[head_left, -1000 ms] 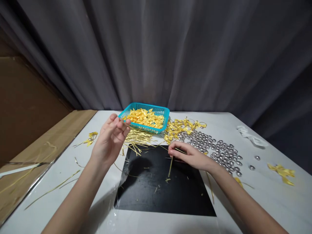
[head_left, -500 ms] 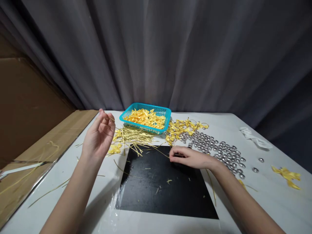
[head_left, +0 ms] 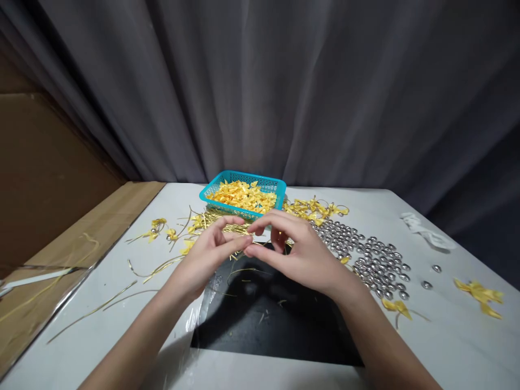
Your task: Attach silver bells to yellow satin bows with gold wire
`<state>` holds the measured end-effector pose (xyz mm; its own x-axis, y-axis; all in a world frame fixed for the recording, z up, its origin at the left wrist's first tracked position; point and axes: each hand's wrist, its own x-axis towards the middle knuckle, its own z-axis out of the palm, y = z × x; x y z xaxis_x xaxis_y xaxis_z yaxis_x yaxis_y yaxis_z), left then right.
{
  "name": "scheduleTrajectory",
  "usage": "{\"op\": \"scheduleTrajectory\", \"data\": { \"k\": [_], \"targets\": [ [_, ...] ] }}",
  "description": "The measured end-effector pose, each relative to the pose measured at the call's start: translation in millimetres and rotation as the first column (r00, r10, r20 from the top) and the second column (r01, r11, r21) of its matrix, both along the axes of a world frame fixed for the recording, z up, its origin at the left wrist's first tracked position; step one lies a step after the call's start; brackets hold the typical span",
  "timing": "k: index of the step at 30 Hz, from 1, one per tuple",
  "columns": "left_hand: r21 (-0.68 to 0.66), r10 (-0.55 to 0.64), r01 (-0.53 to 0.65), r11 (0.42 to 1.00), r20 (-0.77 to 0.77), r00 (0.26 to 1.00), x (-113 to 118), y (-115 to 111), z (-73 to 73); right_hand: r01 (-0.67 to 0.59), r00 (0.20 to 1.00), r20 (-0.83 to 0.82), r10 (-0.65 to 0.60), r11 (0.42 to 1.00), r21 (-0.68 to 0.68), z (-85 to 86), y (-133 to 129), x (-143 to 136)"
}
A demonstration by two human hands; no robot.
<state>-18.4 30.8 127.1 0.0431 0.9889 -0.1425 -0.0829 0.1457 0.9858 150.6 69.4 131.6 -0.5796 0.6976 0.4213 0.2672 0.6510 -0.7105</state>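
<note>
My left hand (head_left: 207, 252) and my right hand (head_left: 298, 249) meet over the black mat (head_left: 276, 330), thumbs and forefingers pinched close together at the tips. Between them is a thin gold twist tie, mostly hidden by the fingers. Just below the fingertips, a loose curved gold strand (head_left: 248, 270) shows against the mat. Behind my hands lies a pile of gold twist ties (head_left: 213, 218), partly covered by the fingers. A blue basket (head_left: 283, 190) full of yellow ribbon bows (head_left: 244, 196) stands beyond the pile.
Many silver domed beads (head_left: 377, 260) spread right of the mat. Yellow bows with ties (head_left: 314, 208) lie behind them, and another yellow ribbon piece (head_left: 481, 295) lies far right. A crumpled white wrapper (head_left: 428, 233) is at the right edge. Cardboard (head_left: 93, 233) borders the left.
My left hand has come down and right from its raised position, and my right hand has shifted slightly left. The two hands, formerly apart, now meet at the fingertips.
</note>
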Motion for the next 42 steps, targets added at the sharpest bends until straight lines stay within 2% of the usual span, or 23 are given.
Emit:
{"op": "scheduleTrajectory", "data": {
  "k": [3,6,8,10,13,15,17,19,21,24,26,28,31,32,37,42],
  "targets": [
    [-0.025,0.015,-0.015,1.000,0.004,1.000,2,2,-1.0,0.002,0.999,0.037,-0.006,0.995,0.100,-4.0,-4,2],
    [-0.071,0.099,-0.094,0.993,0.071,0.993,5,3,-5.2,0.056,0.993,0.079,-0.086,0.945,0.323,-7.2,-10,0],
    [-0.123,0.167,-0.149,0.981,0.155,0.974,9,1,-9.2,0.063,0.984,0.115,-0.139,0.861,0.505,-9.6,-14,-4],
    [-0.159,0.223,-0.188,0.969,0.242,0.944,12,0,-12.8,0.061,0.973,0.131,-0.192,0.754,0.654,-13.1,-16,-9],
    [-0.152,0.248,-0.208,0.966,0.338,0.908,16,-1,-16.1,0.085,0.968,0.082,-0.235,0.622,0.779,-20.4,-15,-14],
    [-0.136,0.232,-0.194,0.972,0.386,0.893,18,0,-16.8,0.103,0.974,0.033,-0.225,0.568,0.817,-25.8,-12,-16],
    [-0.127,0.221,-0.184,0.975,0.420,0.880,18,2,-17.1,0.133,0.972,-0.002,-0.234,0.545,0.828,-30.3,-10,-17],
    [-0.122,0.212,-0.176,0.977,0.437,0.874,17,3,-17.3,0.167,0.966,-0.016,-0.259,0.574,0.802,-32.9,-8,-18],
    [-0.120,0.190,-0.154,0.981,0.407,0.893,15,3,-17.3,0.200,0.969,-0.038,-0.243,0.689,0.696,-32.8,-8,-19],
    [-0.076,0.159,-0.146,0.986,0.199,0.967,11,4,-16.4,0.182,0.980,-0.146,-0.138,0.918,0.351,-27.8,-8,-18],
    [0.054,0.181,-0.183,0.982,0.052,0.982,9,5,-15.2,0.128,0.972,-0.214,-0.101,0.985,0.118,-23.3,-8,-16],
    [0.172,0.125,-0.131,0.976,0.046,0.991,8,5,-14.0,0.090,0.960,-0.265,-0.093,0.996,-0.023,-19.9,-7,-15],
    [0.150,-0.100,0.075,0.986,0.165,0.981,10,3,-13.1,0.050,0.923,-0.372,-0.097,0.990,-0.135,-18.7,-5,-14],
    [0.128,-0.132,0.110,0.986,0.183,0.974,10,3,-13.2,0.038,0.909,-0.404,-0.103,0.985,-0.166,-19.0,-4,-14],
    [0.107,-0.042,0.035,0.994,0.067,0.997,11,0,-13.4,0.061,0.883,-0.439,-0.163,0.969,-0.238,-21.8,1,-13],
    [0.159,0.043,-0.047,0.986,0.034,0.999,9,-2,-10.6,0.149,0.907,-0.374,-0.193,0.979,-0.142,-23.4,3,-10]
  ]
}}
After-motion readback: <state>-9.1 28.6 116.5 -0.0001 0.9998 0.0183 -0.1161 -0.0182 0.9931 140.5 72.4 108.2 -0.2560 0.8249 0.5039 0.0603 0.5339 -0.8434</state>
